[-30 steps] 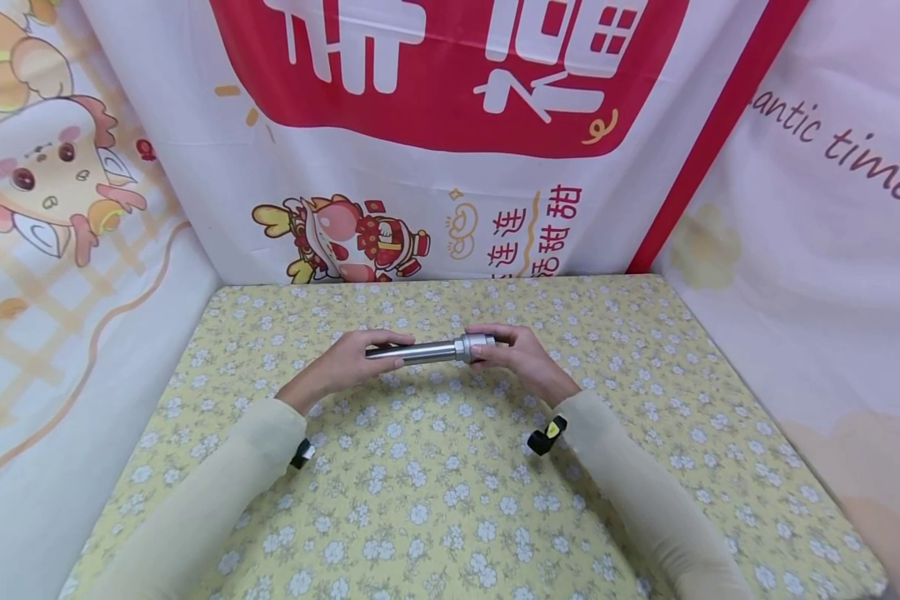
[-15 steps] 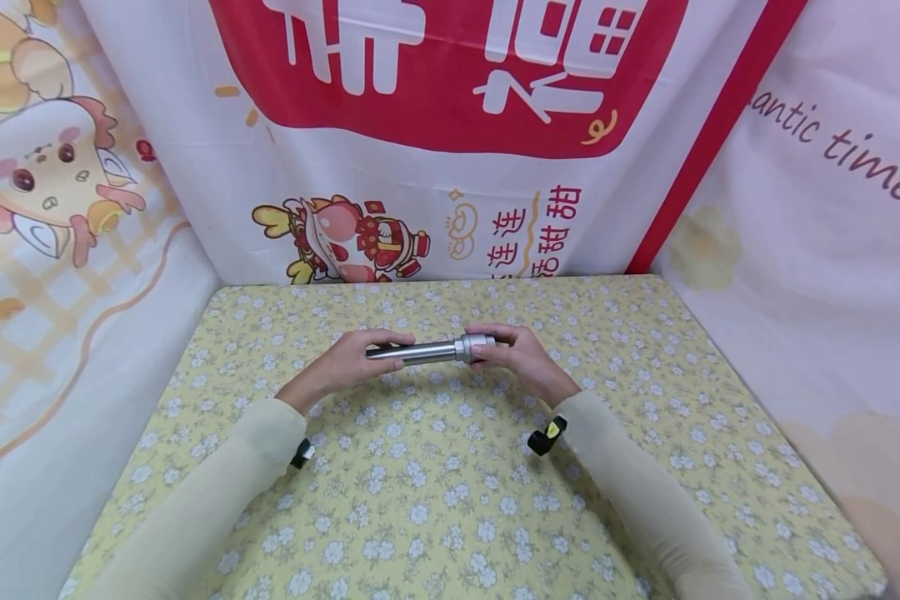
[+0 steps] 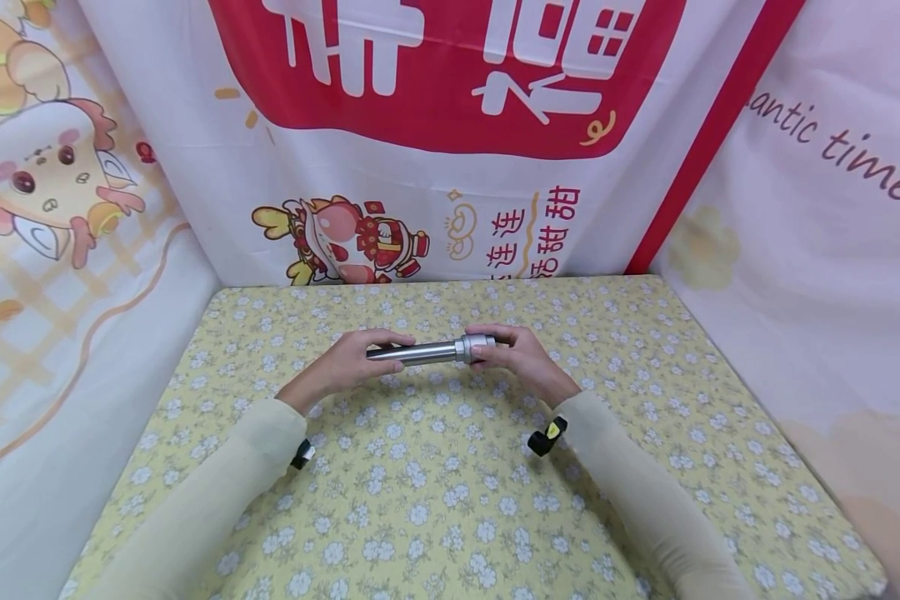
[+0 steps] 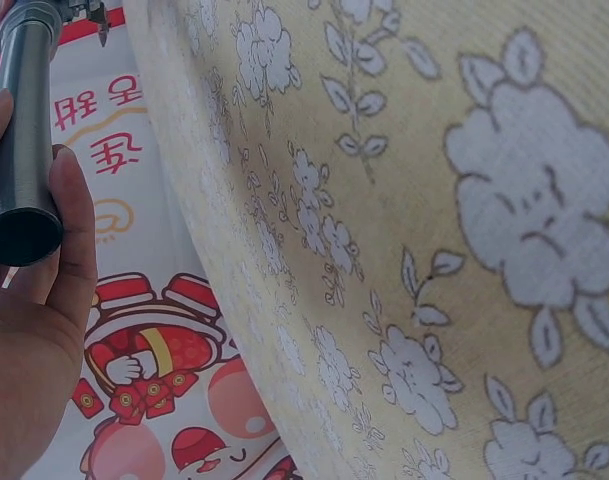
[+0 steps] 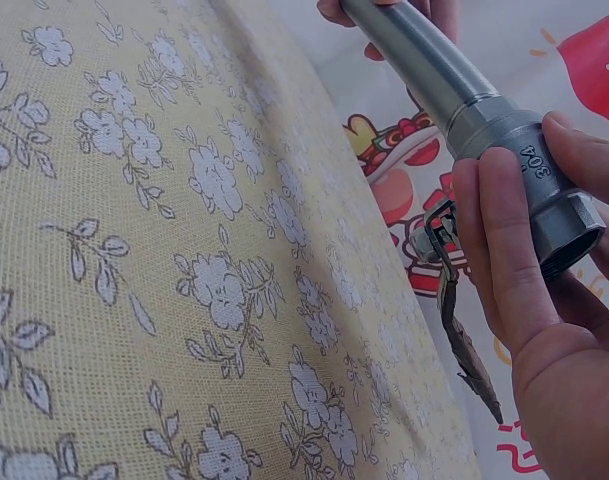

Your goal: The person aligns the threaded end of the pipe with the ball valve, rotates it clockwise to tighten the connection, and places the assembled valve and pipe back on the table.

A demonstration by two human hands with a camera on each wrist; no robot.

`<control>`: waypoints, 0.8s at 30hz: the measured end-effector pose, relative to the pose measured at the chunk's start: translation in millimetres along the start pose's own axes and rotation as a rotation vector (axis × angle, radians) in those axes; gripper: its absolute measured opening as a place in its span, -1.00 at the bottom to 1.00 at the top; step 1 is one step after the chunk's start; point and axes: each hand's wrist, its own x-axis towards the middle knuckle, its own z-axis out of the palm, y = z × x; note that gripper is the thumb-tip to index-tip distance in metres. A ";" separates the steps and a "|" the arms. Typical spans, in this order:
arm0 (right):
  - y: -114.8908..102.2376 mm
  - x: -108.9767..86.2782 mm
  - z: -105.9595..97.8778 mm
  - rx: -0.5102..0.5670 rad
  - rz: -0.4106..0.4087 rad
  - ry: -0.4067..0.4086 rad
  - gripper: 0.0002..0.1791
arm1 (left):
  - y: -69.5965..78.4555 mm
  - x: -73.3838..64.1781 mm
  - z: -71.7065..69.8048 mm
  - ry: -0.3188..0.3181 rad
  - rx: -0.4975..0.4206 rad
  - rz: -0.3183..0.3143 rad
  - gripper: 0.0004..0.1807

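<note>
A straight steel pipe (image 3: 431, 353) is held nearly level above the cloth, joined at its right end to a metal ball valve (image 5: 534, 165) marked 304. My left hand (image 3: 345, 360) grips the pipe's left part, thumb and fingers on opposite sides. In the left wrist view, the pipe's open end (image 4: 24, 237) points towards the camera. Fingers and thumb of my right hand (image 3: 525, 357) wrap the valve body. From the valve hangs a thin lever handle (image 5: 464, 345), seen in the right wrist view. Whether the joint's thread is fully engaged cannot be seen.
Beneath the hands lies a table covered with a yellow flowered cloth (image 3: 420, 500). Printed fabric hangs behind it (image 3: 435, 217), with more at the left (image 3: 142, 367) and right (image 3: 780, 275). Each wrist wears a dark strap, such as the right strap (image 3: 546, 437).
</note>
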 end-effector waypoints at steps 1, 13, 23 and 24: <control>0.0 -0.2 0.1 -0.001 0.000 0.001 -0.50 | 0.0 0.1 0.1 0.001 0.000 -0.001 -0.50; 1.2 -0.2 -0.5 0.007 0.003 -0.001 -0.49 | -0.7 1.1 -1.5 -0.015 0.018 -0.041 -0.47; 2.0 -1.6 0.1 -0.004 -0.009 0.001 -0.49 | 0.4 1.8 -1.5 -0.025 0.033 -0.082 -0.46; 2.3 -1.4 0.0 -0.004 -0.010 0.000 -0.49 | 0.8 1.9 -1.4 -0.024 0.038 -0.087 -0.47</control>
